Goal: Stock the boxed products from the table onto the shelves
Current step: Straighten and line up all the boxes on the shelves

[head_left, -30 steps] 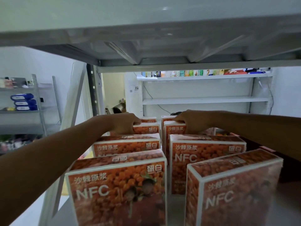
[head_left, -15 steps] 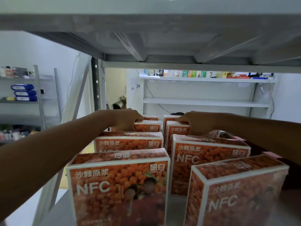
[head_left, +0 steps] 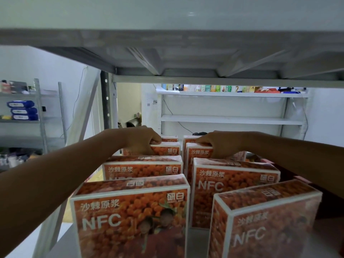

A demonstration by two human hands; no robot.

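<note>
Several orange NFC boxes stand upright in two rows on a grey shelf (head_left: pixel 197 241). Both my arms reach deep between the shelf boards. My left hand (head_left: pixel 141 139) grips the top of the third box in the left row (head_left: pixel 166 149). My right hand (head_left: pixel 216 144) grips the top of the third box in the right row (head_left: pixel 197 155). One more box stands behind each of these. The nearest left box (head_left: pixel 130 220) and nearest right box (head_left: pixel 260 226) fill the foreground.
The upper shelf board (head_left: pixel 186 58) hangs low over the boxes. A black upright post (head_left: pixel 106 101) stands at the far left corner. White wall shelves (head_left: pixel 232 120) with small products run behind. A side rack (head_left: pixel 22 110) holds blue packs.
Both hands stay on the same third-row boxes. The view has shifted slightly; the boxes and hands show no clear movement.
</note>
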